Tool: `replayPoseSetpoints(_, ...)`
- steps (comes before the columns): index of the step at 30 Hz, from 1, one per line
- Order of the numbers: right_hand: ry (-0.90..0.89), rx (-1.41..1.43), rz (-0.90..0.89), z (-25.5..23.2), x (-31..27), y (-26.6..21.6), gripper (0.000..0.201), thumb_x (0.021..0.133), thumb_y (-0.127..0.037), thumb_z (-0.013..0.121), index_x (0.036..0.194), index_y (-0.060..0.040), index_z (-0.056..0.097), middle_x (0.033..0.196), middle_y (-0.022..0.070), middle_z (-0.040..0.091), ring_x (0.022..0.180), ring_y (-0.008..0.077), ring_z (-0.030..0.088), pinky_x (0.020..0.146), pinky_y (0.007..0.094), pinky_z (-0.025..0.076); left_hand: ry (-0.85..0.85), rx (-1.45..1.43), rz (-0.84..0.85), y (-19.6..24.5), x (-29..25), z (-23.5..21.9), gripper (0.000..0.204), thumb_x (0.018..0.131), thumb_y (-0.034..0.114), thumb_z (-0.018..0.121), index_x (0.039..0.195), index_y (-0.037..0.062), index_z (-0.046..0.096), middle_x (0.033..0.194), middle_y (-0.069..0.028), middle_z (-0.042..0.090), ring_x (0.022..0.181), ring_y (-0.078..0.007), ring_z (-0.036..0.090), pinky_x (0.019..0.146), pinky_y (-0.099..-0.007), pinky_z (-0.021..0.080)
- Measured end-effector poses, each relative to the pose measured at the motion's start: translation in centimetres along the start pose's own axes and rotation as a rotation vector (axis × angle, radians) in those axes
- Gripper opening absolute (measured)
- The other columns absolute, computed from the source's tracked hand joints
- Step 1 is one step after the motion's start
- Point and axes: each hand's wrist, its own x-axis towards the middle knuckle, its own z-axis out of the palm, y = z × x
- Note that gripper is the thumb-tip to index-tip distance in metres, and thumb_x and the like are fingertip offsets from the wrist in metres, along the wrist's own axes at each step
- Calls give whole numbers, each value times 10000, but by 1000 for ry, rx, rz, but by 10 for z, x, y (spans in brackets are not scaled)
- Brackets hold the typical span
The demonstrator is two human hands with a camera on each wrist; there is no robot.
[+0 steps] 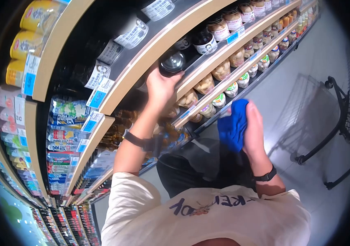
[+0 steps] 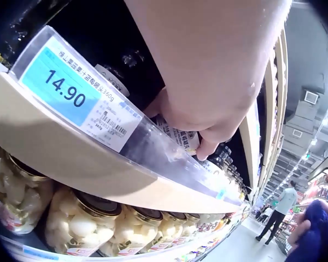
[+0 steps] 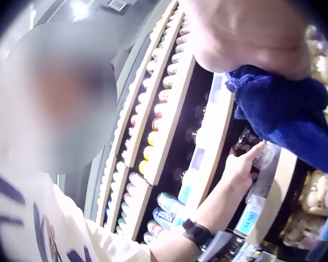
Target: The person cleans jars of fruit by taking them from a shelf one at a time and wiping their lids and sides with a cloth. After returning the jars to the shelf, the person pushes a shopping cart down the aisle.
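In the head view my left hand (image 1: 161, 85) reaches into a shelf and grips a dark-lidded glass jar (image 1: 173, 62), thumb and fingers around its sides. The left wrist view shows the jar's white printed label (image 2: 180, 136) between thumb and fingers, just behind the shelf's front lip. My right hand (image 1: 254, 127) holds a bunched blue cloth (image 1: 234, 125) in front of the lower shelves. From the right wrist the cloth (image 3: 284, 109) hangs below the curled hand (image 3: 251, 38), its fingers partly hidden.
More dark jars with white labels (image 1: 205, 44) stand along the same shelf. A price tag (image 2: 71, 90) reading 14.90 sits on its edge. Jars of pale pickles (image 2: 82, 221) fill the shelf below. A shopping cart (image 1: 334, 123) stands at right; another person (image 2: 279, 207) is farther down the aisle.
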Motion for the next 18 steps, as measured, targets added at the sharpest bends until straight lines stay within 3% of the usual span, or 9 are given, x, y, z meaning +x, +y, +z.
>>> replayPoseSetpoints(2, -17, 483, 141, 4, 9, -5, 470, 1098, -406, 397, 1265, -11, 588, 1105, 113, 709, 1008, 239, 701, 922, 389, 567, -10, -48, 50, 1, -7, -1, 698, 713, 129, 937, 1316, -2, 611, 1197, -169, 729, 1090, -258, 711, 979, -371, 537)
replayPoseSetpoints(4, 42, 528, 151, 17, 10, -18, 492, 1075, -397, 364, 1299, -15, 577, 1196, 135, 692, 1084, 282, 686, 952, 425, 559, -30, -97, 105, 4, -13, -4, 713, 693, 100, 934, 1324, 11, 614, 1227, -174, 712, 1127, -266, 696, 1000, -384, 532)
replayPoseSetpoints(8, -167, 547, -3, 20, 16, -16, 506, 1048, -330, 401, 1422, -8, 510, 1363, 150, 645, 1206, 303, 653, 1025, 455, 529, 100, 8, 359, 4, -23, -3, 708, 663, 86, 925, 1309, 34, 639, 1262, -160, 643, 1209, -336, 630, 1053, -411, 514)
replayPoseSetpoints(11, 50, 190, -376, 55, 13, -23, 503, 1029, -151, 457, 1493, 17, 355, 1457, 174, 554, 1297, 313, 592, 1114, 462, 461, 108, -58, 523, 18, -35, -7, 673, 646, 82, 920, 1266, 25, 664, 1296, -171, 580, 1245, -368, 609, 1052, -459, 512)
replayPoseSetpoints(12, 52, 181, -376, 64, 10, -22, 503, 1029, -151, 457, 1493, 17, 355, 1457, 174, 554, 1297, 313, 592, 1114, 462, 461, 113, -109, 577, 22, -40, -4, 669, 646, 82, 921, 1261, 15, 667, 1280, -172, 574, 1237, -348, 609, 1045, -440, 516)
replayPoseSetpoints(14, -96, -291, -813, 75, 5, -18, 539, 1007, -61, 484, 1509, 28, 310, 1511, 184, 493, 1366, 343, 518, 1187, 456, 368, 88, -262, 556, 40, -57, -2, 657, 638, 9, 899, 1261, 68, 698, 1266, -177, 548, 1198, -366, 614, 1005, -431, 534)
replayPoseSetpoints(15, -242, -429, -874, 74, 6, -22, 647, 910, 43, 526, 1523, -6, 326, 1490, 212, 482, 1358, 353, 501, 1179, 458, 366, 55, -317, 533, 47, -66, -1, 676, 611, -34, 867, 1259, 70, 700, 1253, -177, 544, 1163, -354, 611, 979, -427, 533)
replayPoseSetpoints(16, -337, -949, -1024, 69, 3, -42, 631, 820, 50, 574, 1442, -6, 487, 1473, 247, 485, 1323, 411, 520, 1146, 466, 400, 76, -327, 547, 46, -75, 4, 710, 581, -48, 844, 1266, 79, 703, 1255, -171, 547, 1127, -335, 602, 940, -406, 532)
replayPoseSetpoints(18, -362, -948, -1022, 73, -6, -45, 615, 744, 46, 609, 1355, -27, 595, 1421, 259, 507, 1256, 449, 550, 1088, 473, 455, 76, -305, 494, 48, -90, 3, 741, 553, -32, 833, 1272, 86, 699, 1250, -165, 551, 1114, -333, 579, 927, -398, 522)
